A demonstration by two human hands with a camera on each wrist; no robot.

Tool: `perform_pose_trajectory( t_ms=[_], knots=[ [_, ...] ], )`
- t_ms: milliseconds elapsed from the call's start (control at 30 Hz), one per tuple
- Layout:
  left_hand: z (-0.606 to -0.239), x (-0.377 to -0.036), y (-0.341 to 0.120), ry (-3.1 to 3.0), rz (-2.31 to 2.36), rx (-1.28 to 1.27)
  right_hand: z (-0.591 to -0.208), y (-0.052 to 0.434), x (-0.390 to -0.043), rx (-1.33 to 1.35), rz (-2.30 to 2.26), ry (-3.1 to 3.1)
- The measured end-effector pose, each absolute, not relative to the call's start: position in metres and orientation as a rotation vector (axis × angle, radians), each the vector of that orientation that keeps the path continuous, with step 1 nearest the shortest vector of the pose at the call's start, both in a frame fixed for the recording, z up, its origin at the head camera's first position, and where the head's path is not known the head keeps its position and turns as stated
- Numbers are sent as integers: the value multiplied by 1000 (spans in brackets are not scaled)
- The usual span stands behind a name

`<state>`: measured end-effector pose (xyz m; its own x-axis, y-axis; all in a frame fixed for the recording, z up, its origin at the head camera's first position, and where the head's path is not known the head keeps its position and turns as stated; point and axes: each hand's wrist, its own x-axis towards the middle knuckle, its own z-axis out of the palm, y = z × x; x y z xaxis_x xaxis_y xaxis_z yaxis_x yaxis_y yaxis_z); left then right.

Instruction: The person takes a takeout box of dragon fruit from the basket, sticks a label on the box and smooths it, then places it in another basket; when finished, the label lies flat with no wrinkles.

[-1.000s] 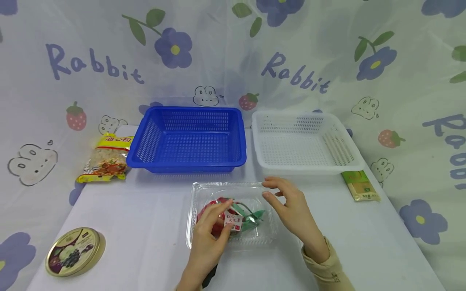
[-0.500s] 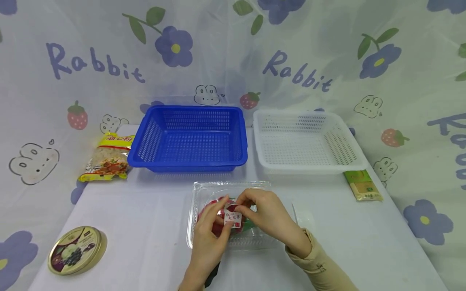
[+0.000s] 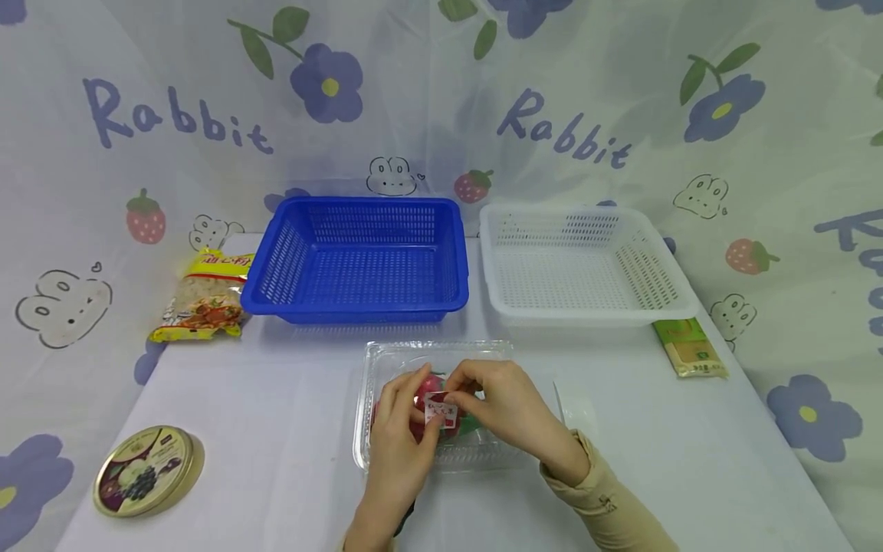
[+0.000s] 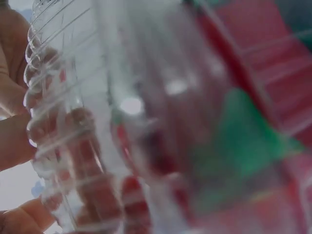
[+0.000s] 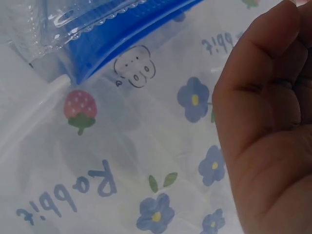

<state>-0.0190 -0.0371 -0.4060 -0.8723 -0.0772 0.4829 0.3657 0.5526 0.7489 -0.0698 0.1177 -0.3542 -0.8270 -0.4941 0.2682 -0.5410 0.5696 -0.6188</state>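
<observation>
A clear plastic clamshell box (image 3: 483,458) lies on the table at centre front, with red and green contents (image 3: 428,387) inside. Over its middle is a small white label (image 3: 440,412) with red printing. My right hand (image 3: 507,399) pinches that label's upper edge between thumb and forefinger. On the box's left part rests my left hand (image 3: 400,445), its thumb tip touching the label's lower corner and its fingers spread along the label's left side. Up close in the left wrist view, the box's ribbed wall (image 4: 63,122) stands beside the left fingers (image 4: 14,141).
Behind the box stand a blue basket (image 3: 355,310) and a white basket (image 3: 593,314). A yellow food packet (image 3: 207,299) leans by the blue one. A gold oval tin (image 3: 145,469) lies at front left, a green packet (image 3: 690,349) at right.
My right hand has come from the box's far right corner leftwards and down to pinch the label's upper edge. My left hand has barely moved.
</observation>
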Motion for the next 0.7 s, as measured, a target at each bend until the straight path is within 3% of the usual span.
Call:
perform_pose_trajectory(
  t_ms=[367,700],
  knots=[
    [-406,-22,-32,-2412,-1139,-187,-358,119,-75,841,1097,-2782],
    [-411,-21,-20,-2398,-726,-145,-361,118,-78,831,1061,-2812]
  ],
)
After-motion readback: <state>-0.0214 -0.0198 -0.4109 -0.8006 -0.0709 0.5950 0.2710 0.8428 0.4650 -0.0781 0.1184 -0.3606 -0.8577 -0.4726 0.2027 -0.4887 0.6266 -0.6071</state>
